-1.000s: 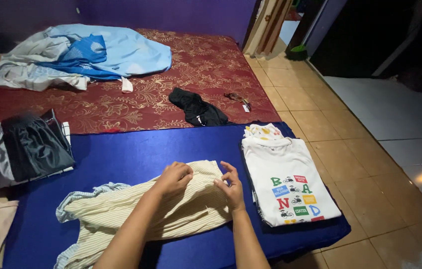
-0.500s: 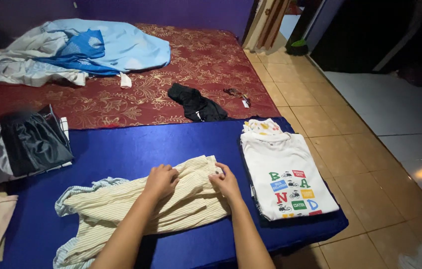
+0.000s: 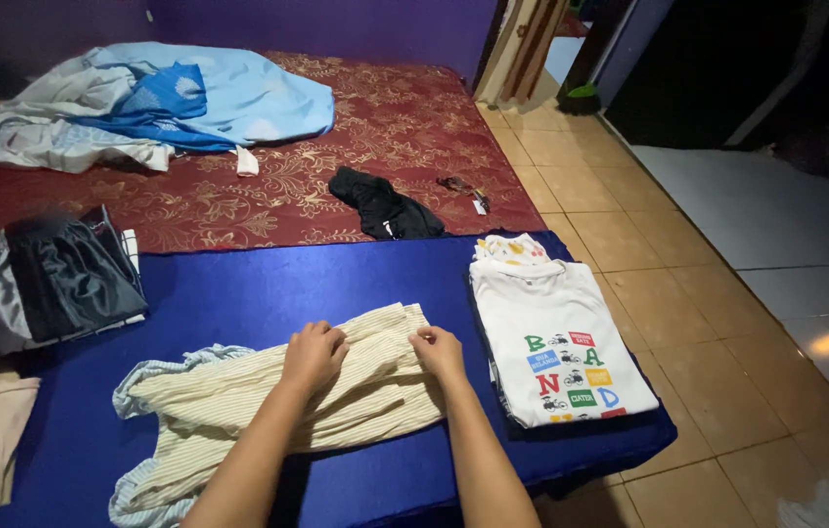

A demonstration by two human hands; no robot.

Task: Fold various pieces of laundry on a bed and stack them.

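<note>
both hands have slid a little lower on the cloth since a second ago, and the right thumb that stood lifted now lies down on it. left hand (image 3: 313,354) rests knuckles-up on the striped cream garment (image 3: 277,401), fingers curled into a bunched fold; right hand (image 3: 438,352) presses its far right corner, fingers bent and pinching the edge. the garment lies on the blue mat (image 3: 268,284), just left of the folded white shirt stack (image 3: 556,342), nearly touching it.

judging from this, the loose frilled end of the garment left of the hands could drag and undo the fold, and a sweep rightward could nudge the shirt stack toward the mat's right edge above the tiled floor (image 3: 688,323). open mat lies beyond the garment; the dark shorts (image 3: 52,284) sit well left of it
</note>
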